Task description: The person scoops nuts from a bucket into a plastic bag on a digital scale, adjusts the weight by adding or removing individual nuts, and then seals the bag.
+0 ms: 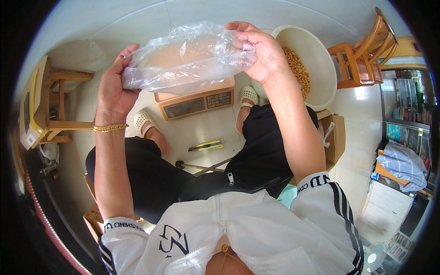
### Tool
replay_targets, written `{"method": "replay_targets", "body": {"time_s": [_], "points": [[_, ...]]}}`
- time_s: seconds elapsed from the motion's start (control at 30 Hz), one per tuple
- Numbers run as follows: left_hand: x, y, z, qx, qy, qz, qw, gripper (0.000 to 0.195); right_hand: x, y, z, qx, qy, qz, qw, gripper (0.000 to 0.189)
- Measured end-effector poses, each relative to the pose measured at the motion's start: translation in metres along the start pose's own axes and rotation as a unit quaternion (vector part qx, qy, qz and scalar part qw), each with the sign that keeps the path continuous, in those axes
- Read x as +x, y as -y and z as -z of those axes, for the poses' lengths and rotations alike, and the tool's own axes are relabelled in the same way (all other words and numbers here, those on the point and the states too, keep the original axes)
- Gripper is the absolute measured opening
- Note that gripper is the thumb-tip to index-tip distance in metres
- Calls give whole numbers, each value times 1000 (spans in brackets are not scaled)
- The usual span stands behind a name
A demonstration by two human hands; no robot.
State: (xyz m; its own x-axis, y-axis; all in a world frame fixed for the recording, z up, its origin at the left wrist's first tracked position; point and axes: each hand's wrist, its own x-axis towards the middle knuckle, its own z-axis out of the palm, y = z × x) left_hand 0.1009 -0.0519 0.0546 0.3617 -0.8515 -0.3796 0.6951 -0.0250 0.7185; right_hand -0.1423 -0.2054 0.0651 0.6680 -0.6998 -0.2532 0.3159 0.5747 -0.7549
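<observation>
A clear plastic bag is stretched between my two hands, above the floor and in front of me. My left hand grips its left end, the fingertips showing at the edge. At the other end, my right hand holds the plastic, with some fingers seen through the film. Below the bag stands an orange digital weighing scale with a keypad and display; the bag covers part of its pan. To the right, partly behind my right forearm, a large pale tub contains yellow corn kernels.
A yellow utility knife lies on the tiled floor between my feet. At left is a wooden stool with a cardboard box on it. An open cardboard box stands by my right leg. Wooden chairs are at the upper right.
</observation>
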Motion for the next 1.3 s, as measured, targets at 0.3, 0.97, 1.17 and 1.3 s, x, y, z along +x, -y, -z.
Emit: {"method": "replay_targets", "body": {"time_s": [0.3, 0.97, 1.17, 1.3], "points": [[-13, 12, -19, 342, 45, -74, 936, 50, -5, -4, -10, -218, -98, 54, 970, 31], [1, 7, 6, 265, -14, -54, 963, 26, 3, -18, 3, -640, -158, 206, 723, 19], [-1, 5, 0, 174, -58, -42, 982, 25, 4, -16, -2, -645, -158, 231, 711, 21], [2, 1, 8, 165, 28, -9, 986, 26, 2, -12, -7, -607, -187, 214, 742, 27]]}}
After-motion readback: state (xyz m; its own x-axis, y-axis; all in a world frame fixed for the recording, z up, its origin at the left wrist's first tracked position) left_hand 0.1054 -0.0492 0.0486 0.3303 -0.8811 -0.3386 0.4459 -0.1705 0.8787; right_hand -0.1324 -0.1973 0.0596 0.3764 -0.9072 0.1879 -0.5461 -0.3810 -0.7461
